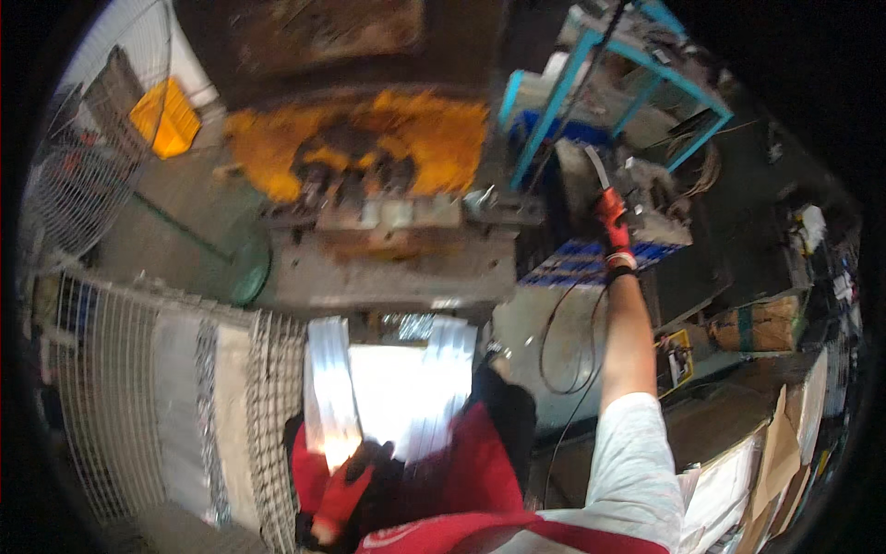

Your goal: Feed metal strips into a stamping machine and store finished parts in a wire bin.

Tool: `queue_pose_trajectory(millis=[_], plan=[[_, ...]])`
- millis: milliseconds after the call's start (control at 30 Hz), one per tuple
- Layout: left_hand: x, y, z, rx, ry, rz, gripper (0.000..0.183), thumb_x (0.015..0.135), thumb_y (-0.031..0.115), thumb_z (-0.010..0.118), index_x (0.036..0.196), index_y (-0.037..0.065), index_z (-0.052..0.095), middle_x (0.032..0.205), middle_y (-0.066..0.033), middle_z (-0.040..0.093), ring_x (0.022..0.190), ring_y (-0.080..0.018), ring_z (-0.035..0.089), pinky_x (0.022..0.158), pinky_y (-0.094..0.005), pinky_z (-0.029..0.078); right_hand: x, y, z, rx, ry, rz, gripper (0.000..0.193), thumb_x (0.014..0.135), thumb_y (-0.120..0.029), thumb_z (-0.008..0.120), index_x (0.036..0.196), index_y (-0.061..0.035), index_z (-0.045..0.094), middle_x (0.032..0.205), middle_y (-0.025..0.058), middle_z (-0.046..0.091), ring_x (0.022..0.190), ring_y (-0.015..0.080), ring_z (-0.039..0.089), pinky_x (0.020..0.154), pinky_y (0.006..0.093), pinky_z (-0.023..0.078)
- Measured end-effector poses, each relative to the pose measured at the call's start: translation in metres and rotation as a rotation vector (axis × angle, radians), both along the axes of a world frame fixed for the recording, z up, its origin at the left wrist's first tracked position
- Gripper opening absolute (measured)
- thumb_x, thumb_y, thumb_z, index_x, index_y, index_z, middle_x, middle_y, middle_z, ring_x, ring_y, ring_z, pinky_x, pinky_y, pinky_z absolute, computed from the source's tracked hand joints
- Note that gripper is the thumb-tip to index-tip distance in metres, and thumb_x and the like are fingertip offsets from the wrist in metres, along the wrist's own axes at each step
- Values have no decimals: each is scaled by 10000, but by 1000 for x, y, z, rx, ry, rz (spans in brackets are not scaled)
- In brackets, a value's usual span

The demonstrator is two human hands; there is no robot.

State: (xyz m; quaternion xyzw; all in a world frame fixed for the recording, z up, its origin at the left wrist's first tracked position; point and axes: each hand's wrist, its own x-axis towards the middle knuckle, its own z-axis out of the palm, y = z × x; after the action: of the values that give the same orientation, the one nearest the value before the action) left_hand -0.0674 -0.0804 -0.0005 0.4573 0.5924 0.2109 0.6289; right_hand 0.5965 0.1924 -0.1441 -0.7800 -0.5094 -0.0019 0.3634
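My right hand (616, 222), in a red glove, reaches far forward over a blue crate (581, 263). Its fingers are closed on a thin, pale, slightly bent metal strip (598, 168) that points away from me. Close to my body, my left hand (349, 489) wears a red glove with dark parts. It lies by the near end of a stack of shiny metal strips (330, 379) at my lap; blur hides how its fingers are set. Another stack of strips (445, 379) lies to the right, with a bright white glare between the stacks.
Ahead stands a machine with an orange-yellow greasy area (434, 138) and a metal bed (397, 268). A wire basket (120, 397) is on the left, near a fan (83, 198) and a yellow bin (166, 118). Right are a turquoise frame (637, 65), a looping cable (546, 342) and cardboard (780, 443).
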Motion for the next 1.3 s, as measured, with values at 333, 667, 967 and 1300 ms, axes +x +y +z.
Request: queue_pose_trajectory(millis=[333, 667, 967, 1300], plan=[[60, -5, -49, 449, 828, -695, 648, 666, 510, 629, 1038, 32, 398, 843, -154, 582, 784, -303, 591, 662, -392, 471, -170, -144, 87, 263, 605, 139, 304, 817, -161, 552, 1054, 31, 551, 990, 80, 596, 899, 162, 539, 818, 278, 398], [54, -6, -58, 332, 625, -586, 579, 669, 458, 632, 998, 0, 500, 853, -189, 598, 840, -306, 586, 719, -380, 450, -350, -278, 131, 26, 917, 321, 251, 832, -76, 489, 1053, 3, 577, 1032, 103, 599, 967, 166, 540, 873, 264, 383], [60, -4, -20, 505, 86, -451, 320, 707, 340, 640, 751, 36, 552, 704, -144, 579, 653, -305, 562, 593, -378, 433, -395, -306, 112, 70, 794, 302, 313, 810, -165, 579, 1055, 25, 538, 967, 80, 599, 915, 165, 542, 810, 254, 408], [90, -18, 73, 1096, 244, -455, 245, 751, 290, 600, 864, 91, 514, 742, -102, 591, 667, -305, 582, 529, -368, 450, -444, -275, 217, 77, 1557, 382, 319, 880, -274, 445, 1036, -11, 535, 933, 134, 603, 779, 231, 601, 691, 335, 493]])
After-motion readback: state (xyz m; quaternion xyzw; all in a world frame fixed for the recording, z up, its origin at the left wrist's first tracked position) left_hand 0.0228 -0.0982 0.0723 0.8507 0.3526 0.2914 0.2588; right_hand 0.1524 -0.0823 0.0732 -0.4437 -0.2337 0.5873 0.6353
